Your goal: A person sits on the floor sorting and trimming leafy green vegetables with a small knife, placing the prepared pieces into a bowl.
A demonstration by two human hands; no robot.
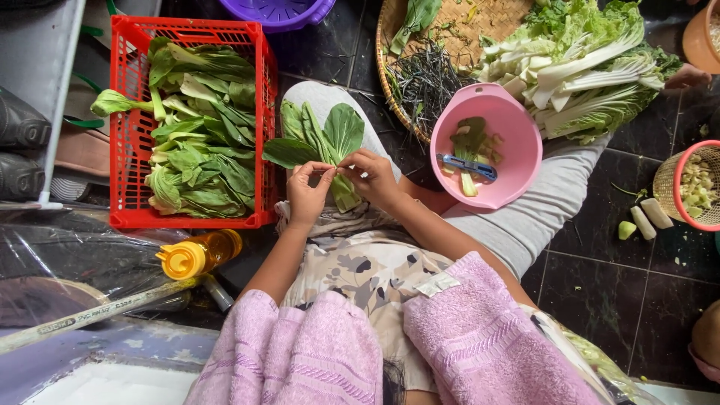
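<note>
Both my hands hold a small head of bok choy over my lap, its dark green leaves fanning away from me. My left hand pinches the pale stalk from the left. My right hand grips the same stalk from the right, fingertips meeting the left hand's. A pink bowl rests on my right thigh and holds a blue peeler and a few greens pieces.
A red crate full of bok choy stands to my left. A woven tray ahead carries trimmed leafy greens and dark stems. A yellow-capped bottle lies near my left elbow. A small basket of cut pieces sits at right.
</note>
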